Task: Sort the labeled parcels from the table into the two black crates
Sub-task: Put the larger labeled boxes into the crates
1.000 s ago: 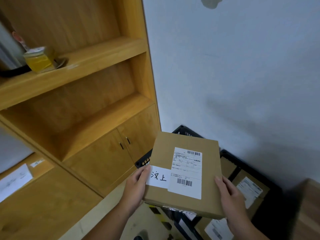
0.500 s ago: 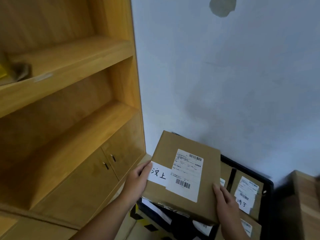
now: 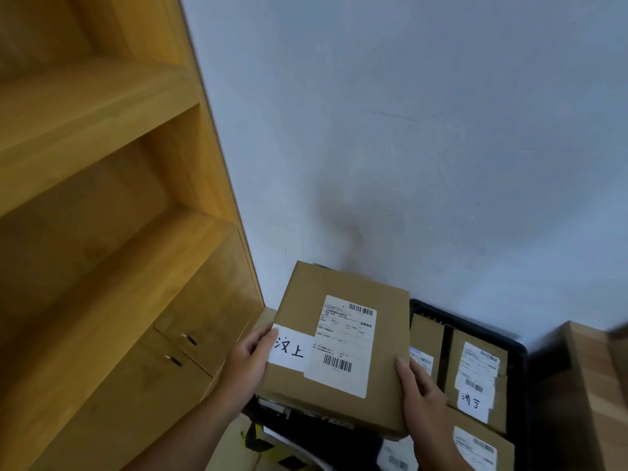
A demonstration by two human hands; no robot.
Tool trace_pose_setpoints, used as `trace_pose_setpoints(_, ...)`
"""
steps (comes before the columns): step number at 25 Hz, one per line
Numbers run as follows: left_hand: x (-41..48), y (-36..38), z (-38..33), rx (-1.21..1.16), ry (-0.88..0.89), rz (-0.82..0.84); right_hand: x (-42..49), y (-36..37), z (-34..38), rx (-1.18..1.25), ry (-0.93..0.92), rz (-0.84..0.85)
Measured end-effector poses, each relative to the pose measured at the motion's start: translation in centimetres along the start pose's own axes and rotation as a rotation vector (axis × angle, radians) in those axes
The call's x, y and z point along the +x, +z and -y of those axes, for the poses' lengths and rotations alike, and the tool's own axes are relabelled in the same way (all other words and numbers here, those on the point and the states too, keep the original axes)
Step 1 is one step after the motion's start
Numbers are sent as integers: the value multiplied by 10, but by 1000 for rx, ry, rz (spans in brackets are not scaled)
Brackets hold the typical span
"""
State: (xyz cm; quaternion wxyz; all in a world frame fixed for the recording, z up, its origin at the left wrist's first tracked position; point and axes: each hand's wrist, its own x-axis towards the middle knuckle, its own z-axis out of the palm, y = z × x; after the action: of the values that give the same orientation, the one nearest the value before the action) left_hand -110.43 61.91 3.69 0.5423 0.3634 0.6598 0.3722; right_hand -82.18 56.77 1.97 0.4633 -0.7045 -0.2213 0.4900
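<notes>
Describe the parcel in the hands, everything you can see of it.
The parcel is a flat, squarish brown cardboard box, closed. On top sit a white printed label with two barcodes and a white slip handwritten 汉上. It is held top up, slightly tilted, over a black crate. The left hand grips its left edge, thumb at the slip; the right hand grips its near right corner. Whether its underside rests on anything is hidden.

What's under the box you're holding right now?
A black crate shows below the box, with bits of white labels at its near edge. The box, held by left hand and right hand, covers the rest of it.
</notes>
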Motion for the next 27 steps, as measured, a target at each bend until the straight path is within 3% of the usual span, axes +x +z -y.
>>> trace_pose_setpoints(13,148,15,1,60,-50,74,96,63,-4,-52,49,-116)
trace_pose_setpoints(27,280,72,122,146,-11,175,216,91,-113,-147,33,-238)
